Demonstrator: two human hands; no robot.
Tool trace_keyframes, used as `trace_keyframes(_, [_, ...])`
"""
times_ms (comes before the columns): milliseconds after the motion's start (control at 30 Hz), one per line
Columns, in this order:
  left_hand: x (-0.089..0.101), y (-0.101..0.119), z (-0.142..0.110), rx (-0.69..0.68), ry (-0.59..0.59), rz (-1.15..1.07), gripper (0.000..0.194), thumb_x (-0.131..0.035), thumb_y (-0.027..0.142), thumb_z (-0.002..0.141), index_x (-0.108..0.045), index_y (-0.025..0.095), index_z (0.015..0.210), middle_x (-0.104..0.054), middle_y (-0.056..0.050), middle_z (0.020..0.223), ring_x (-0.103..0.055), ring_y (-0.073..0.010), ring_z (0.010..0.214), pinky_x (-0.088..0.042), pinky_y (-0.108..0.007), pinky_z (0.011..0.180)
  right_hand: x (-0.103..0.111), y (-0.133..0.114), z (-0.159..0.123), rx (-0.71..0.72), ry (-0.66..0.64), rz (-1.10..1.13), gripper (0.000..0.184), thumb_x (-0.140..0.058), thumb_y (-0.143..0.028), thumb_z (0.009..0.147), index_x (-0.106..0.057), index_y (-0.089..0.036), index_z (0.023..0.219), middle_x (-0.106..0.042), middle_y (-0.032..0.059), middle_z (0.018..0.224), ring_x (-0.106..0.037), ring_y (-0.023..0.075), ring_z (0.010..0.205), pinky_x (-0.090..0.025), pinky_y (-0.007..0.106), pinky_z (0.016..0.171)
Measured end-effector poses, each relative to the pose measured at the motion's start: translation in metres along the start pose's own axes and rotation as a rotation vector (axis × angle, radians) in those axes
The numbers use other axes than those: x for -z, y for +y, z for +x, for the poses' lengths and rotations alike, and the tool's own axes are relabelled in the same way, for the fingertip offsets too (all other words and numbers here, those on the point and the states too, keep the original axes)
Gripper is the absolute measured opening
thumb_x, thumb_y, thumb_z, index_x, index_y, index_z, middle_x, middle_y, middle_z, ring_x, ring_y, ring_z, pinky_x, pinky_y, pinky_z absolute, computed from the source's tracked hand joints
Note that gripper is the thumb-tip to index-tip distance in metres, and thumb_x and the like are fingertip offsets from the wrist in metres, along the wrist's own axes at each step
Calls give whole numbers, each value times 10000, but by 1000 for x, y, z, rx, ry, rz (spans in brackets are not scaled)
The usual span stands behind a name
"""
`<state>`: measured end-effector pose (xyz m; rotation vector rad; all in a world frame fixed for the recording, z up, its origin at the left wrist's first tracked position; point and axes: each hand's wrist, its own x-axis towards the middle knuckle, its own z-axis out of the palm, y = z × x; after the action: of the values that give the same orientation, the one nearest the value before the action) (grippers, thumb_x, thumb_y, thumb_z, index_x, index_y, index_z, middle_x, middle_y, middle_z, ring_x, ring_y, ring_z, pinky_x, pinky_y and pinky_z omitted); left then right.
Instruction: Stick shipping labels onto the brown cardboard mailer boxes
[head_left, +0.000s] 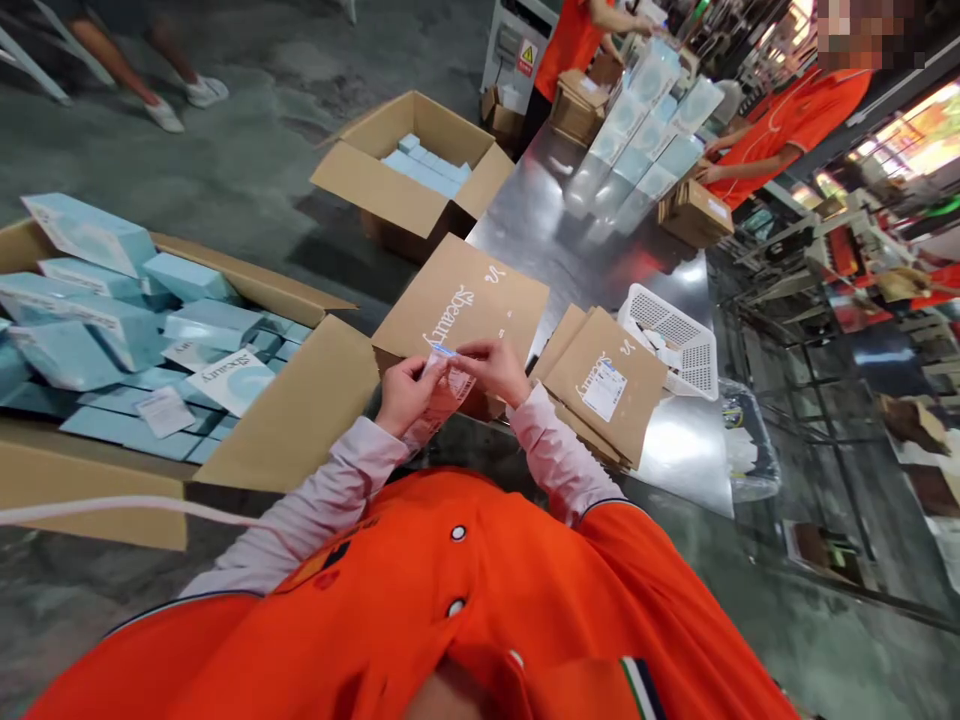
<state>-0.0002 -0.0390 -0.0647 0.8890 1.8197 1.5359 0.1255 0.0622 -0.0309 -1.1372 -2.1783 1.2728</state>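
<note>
My left hand (405, 395) pinches a thin, glossy printed strip (444, 398), which looks like a sheet of labels and hangs down between my hands. My right hand (495, 370) is closed at the strip's top, by a small blue piece whose kind I cannot make out. Just beyond my fingers lies a brown cardboard box (472, 295) with white lettering. Right of my right hand is a stack of flat brown cartons (600, 375), the top one bearing a white label.
A large open carton (277, 420) full of light-blue boxes (112, 340) stands at my left. Another open carton (382, 185) is beyond the metal table (686, 440). A white basket (694, 350) sits at its right edge. Tall blue box stacks (637, 110) and co-workers in orange are at the far end.
</note>
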Motion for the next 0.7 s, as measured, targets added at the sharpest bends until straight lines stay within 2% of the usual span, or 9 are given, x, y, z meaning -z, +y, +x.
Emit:
trace_keyframes(100, [1,-2,-1,11,58,37,379,-658,481,709,-589,134,576,-533,-12,543,-439,-120,560,-336,-224,522,0,-6,-3,25,81,-108,223,-779,-393,814,-802,-178,866,-762,41,827,-701,183,795,-521,264,744])
trace_keyframes(167, [3,-3,-2,-4,89,56,392,-661,476,719,-558,141,545,-496,-2,518,-415,-113,548,-315,-221,508,-1,-7,-3,-6,86,-70,245,-811,-376,779,-796,-165,905,-758,40,830,-691,165,761,-509,247,713])
trace_keyframes(267, [4,-3,-4,-40,38,32,314,-642,423,748,-646,128,642,-605,-28,609,-505,-136,609,-383,-220,568,-1,-4,-1,-40,-15,29,317,-853,-340,725,-785,-132,954,-750,41,833,-663,138,714,-481,220,656])
trace_keyframes(333, [3,-3,-4,-50,-7,22,292,-632,403,766,-690,122,714,-665,-46,682,-554,-151,650,-417,-227,611,-1,-2,-1,-32,-19,15,291,-846,-348,735,-791,-127,917,-736,37,799,-641,132,695,-471,223,646])
trace_keyframes(433, [1,-5,-5,-46,17,55,325,-644,423,776,-647,126,644,-619,-28,610,-517,-135,604,-384,-224,578,-4,-2,-9,45,142,-90,222,-811,-362,785,-806,-161,881,-719,38,811,-634,145,741,-487,251,702])
trace_keyframes(500, [0,-6,-5,-29,75,82,398,-659,462,772,-570,138,560,-528,-3,530,-460,-118,566,-333,-221,534,-8,-3,-15,124,243,-131,173,-788,-348,817,-813,-188,878,-711,46,877,-645,154,814,-507,268,775])
trace_keyframes(567, [1,-5,-4,11,82,68,423,-692,505,745,-567,141,569,-516,4,534,-463,-119,575,-326,-219,527,-9,-2,-16,184,295,-129,132,-782,-324,825,-816,-205,870,-698,54,973,-654,162,917,-516,278,867])
trace_keyframes(633, [4,-4,-3,132,-63,-30,391,-779,500,658,-658,132,708,-625,-12,653,-540,-139,646,-394,-218,576,-5,1,-8,200,303,-119,107,-792,-303,813,-814,-210,863,-682,57,1060,-648,171,1017,-508,283,945])
trace_keyframes(700, [9,-4,-2,289,-286,-139,486,-869,452,531,-714,123,853,-709,-55,801,-611,-177,712,-468,-251,638,5,5,11,160,296,-137,127,-799,-297,801,-813,-197,878,-672,64,1114,-634,181,1081,-495,287,989])
